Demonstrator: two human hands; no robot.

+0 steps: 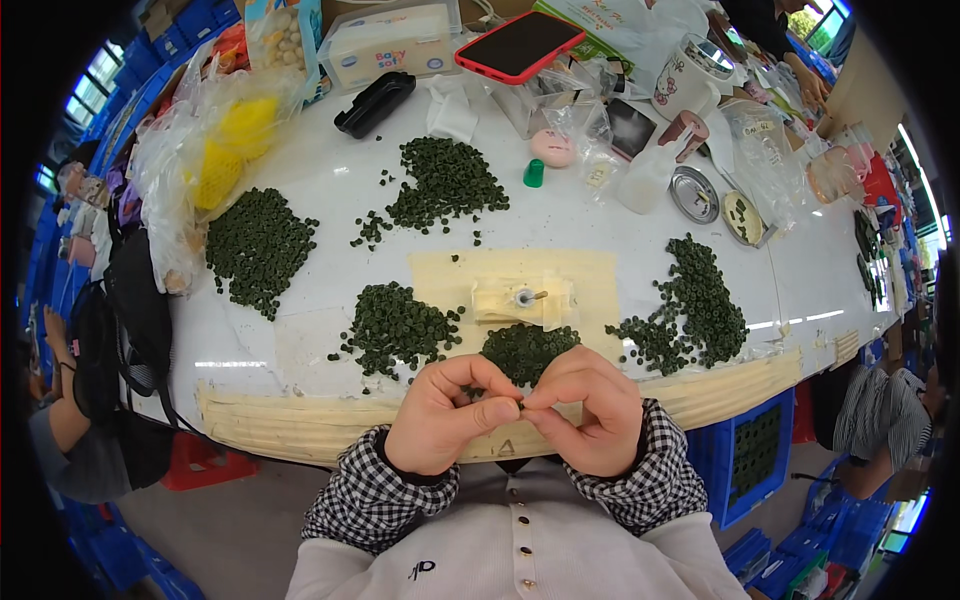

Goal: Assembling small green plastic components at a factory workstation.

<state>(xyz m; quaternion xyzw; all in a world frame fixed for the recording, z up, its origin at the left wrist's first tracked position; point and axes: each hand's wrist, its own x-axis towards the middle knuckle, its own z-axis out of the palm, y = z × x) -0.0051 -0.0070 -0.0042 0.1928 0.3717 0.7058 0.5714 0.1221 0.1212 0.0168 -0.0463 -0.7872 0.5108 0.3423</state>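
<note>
My left hand (448, 415) and my right hand (592, 412) meet at the table's front edge. Thumb and forefinger of each are pinched together around a tiny dark green ring-like part (521, 405), mostly covered by the fingertips. Just beyond the hands lies a heap of the same small green parts (530, 350). Behind that heap, a tape-wrapped block (500, 300) with a metal pin (526, 297) sits on a yellowish sheet (435, 275). Another green heap (395, 328) is beyond my left hand, and one more (700, 305) spreads out to the right.
Two further heaps (260, 248) (447, 182) lie farther back at left. A plastic bag with yellow netting (232, 150) stands left. Along the back are a red-cased phone (520, 46), a clear box (392, 45), a mug (688, 80) and a bottle (648, 180). Padding (290, 420) lines the front edge.
</note>
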